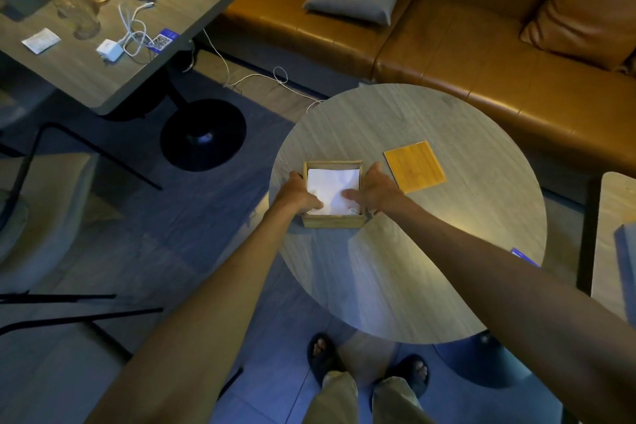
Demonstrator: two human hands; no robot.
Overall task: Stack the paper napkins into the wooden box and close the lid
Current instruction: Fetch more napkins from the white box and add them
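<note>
An open wooden box sits on the left part of a round grey table. White paper napkins lie inside it, filling it almost to the rim. My left hand grips the box's left wall, thumb lying on the napkins. My right hand grips the right wall in the same way, its thumb pressing the napkins near the middle. The square bamboo lid lies flat on the table, to the right of the box and apart from it.
A blue card lies at the round table's right edge. A brown sofa with cushions stands behind. At the upper left, a rectangular table carries glasses and a charger with cable. A white cable runs across the floor.
</note>
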